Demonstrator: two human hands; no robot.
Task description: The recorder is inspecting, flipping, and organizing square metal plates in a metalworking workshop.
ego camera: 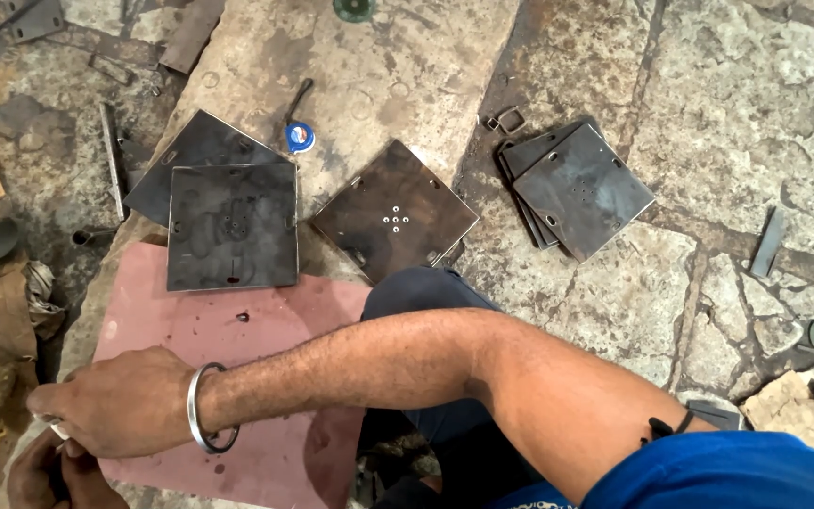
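Head view. Our right hand (110, 401) crosses the body to the near left corner of the red sheet (237, 330) on the floor, fingers closed on a small white piece (52, 426); what it is we cannot tell. Left hand (44, 471) sits just under it, touching, its grip hidden. Both hands together, then. The white piece lies at the fingertips, right hand nearer. Square steel plate (231, 226) rests at the sheet's far edge, well apart from the hands.
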